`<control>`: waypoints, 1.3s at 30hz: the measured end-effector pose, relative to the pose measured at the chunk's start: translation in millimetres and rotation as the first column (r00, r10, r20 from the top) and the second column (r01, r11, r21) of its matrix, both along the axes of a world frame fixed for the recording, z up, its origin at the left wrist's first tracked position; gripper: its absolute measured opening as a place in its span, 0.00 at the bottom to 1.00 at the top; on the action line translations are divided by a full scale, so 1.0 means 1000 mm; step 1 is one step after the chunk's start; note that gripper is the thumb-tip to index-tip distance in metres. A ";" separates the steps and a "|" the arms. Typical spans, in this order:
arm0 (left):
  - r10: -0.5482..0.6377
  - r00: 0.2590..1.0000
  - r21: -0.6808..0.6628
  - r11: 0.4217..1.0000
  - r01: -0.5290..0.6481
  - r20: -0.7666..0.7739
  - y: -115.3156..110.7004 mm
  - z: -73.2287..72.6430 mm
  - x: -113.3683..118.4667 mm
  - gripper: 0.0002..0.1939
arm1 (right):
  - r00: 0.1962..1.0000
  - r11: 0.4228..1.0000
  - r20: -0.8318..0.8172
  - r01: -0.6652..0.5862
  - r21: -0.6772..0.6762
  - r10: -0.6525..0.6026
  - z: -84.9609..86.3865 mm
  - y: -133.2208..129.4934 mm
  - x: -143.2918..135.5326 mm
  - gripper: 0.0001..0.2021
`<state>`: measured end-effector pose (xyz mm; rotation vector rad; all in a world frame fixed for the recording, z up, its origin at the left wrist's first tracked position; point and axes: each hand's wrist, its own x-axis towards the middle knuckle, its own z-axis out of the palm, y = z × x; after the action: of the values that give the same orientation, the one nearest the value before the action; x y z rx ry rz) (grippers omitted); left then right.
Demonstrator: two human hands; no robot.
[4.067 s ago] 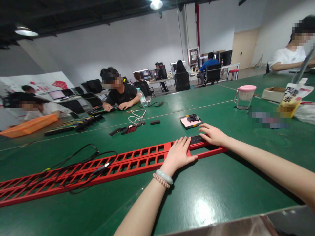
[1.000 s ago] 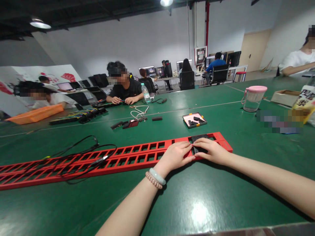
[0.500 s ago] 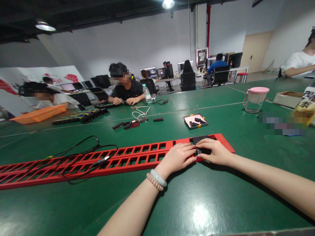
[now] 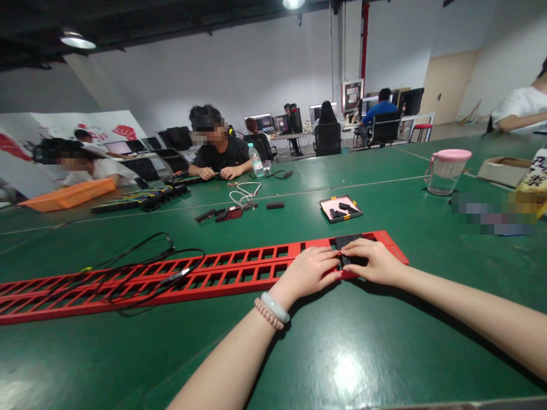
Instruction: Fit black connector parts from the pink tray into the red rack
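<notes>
The left hand (image 4: 307,270) lies bent across the red frame (image 4: 294,249), thumb apart from the fingers; the right hand (image 4: 371,262) arches over the black block (image 4: 349,241), a modest gap between its thumb and forefinger; the fingertips meet and hide the contact, so I cannot tell whether either pinches anything; the block sits within the frame right under the grip, while the frame runs far out to the left of it and ends just past the right hand; the frame looks stiff and probably light for its length, its thin crossbars likely the weak part, so the outer rails or the plain plate by the left knuckles seem the best hold; the block looks hard and perhaps slippery, best taken by its edges; well right of the grip, a pouch (image 4: 534,177) bears large dark Chinese characters, cut off; beyond the grip, the bottle (image 4: 255,162) label and framed notice (image 4: 352,94) are too small to read.
</notes>
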<state>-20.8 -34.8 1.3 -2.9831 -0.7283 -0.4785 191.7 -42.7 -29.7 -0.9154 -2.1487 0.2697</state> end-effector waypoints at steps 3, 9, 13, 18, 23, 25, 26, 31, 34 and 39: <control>-0.002 1.000 -0.007 1.000 0.002 -0.004 0.000 0.000 0.000 0.14 | 1.000 1.000 -0.010 -0.007 -0.007 0.006 0.001 0.000 0.000 0.12; 0.001 1.000 -0.009 1.000 -0.001 -0.007 -0.001 0.002 0.000 0.14 | 1.000 0.999 -0.005 -0.007 -0.043 0.007 0.003 0.001 0.000 0.12; -0.004 1.000 -0.007 1.000 0.004 -0.002 -0.001 0.002 0.000 0.14 | 1.000 0.998 0.026 -0.010 -0.056 0.012 0.006 0.000 0.001 0.12; 0.002 1.000 -0.004 1.000 -0.002 -0.004 -0.001 0.001 0.001 0.14 | 0.993 0.998 0.108 -0.038 -0.049 0.043 0.011 -0.001 0.001 0.11; 0.009 1.000 -0.003 1.000 -0.009 -0.001 0.000 0.001 0.000 0.14 | 0.990 0.998 0.130 -0.048 -0.040 0.053 0.015 -0.001 0.000 0.10; 0.010 1.000 -0.001 1.000 -0.010 0.002 0.000 0.000 0.000 0.14 | 0.989 0.998 0.134 -0.056 -0.035 0.061 0.016 -0.001 0.000 0.09; 0.010 1.000 0.001 1.000 -0.010 0.003 0.000 0.000 0.000 0.14 | 0.989 0.998 0.136 -0.059 -0.033 0.063 0.016 -0.001 0.000 0.09; 0.012 1.000 -0.001 1.000 -0.012 -0.001 0.000 0.000 0.000 0.14 | 0.984 0.995 0.155 -0.076 -0.057 0.084 0.020 0.000 0.000 0.09; 0.011 1.000 -0.014 1.000 -0.012 -0.012 0.000 0.001 0.000 0.14 | 0.986 0.992 0.136 -0.087 -0.090 0.099 0.021 0.001 0.001 0.09; 0.010 1.000 -0.019 1.000 -0.010 -0.014 0.001 0.002 0.000 0.14 | 0.991 0.992 0.104 -0.077 -0.103 0.087 0.020 0.003 0.001 0.10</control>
<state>-20.7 -34.2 3.5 -2.9957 -0.7508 -0.4521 192.7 -39.7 -9.9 -0.9172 -2.2937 0.3783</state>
